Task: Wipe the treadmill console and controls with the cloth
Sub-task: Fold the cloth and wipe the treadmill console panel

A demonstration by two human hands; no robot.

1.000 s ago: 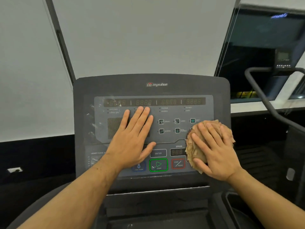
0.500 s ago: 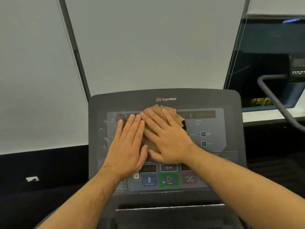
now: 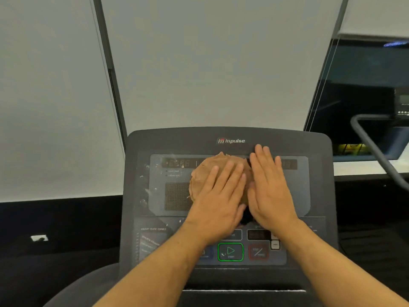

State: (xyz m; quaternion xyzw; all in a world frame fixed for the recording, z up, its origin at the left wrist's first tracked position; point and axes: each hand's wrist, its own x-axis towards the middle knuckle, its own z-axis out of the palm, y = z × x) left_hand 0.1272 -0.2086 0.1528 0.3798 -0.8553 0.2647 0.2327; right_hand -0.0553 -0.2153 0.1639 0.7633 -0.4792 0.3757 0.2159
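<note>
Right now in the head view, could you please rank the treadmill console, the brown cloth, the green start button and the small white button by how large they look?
Largest to smallest:
1. treadmill console
2. brown cloth, partly hidden under the left hand
3. green start button
4. small white button

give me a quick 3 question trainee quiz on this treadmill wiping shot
1. True or false: the cloth lies under the left hand.
2. Which button has a green outline? A) stop B) start C) enter
3. Fill in: the right hand lies flat on the ____, fingers spread over the display strip.

Key: 1 true; 2 B, the start button; 3 console.
</note>
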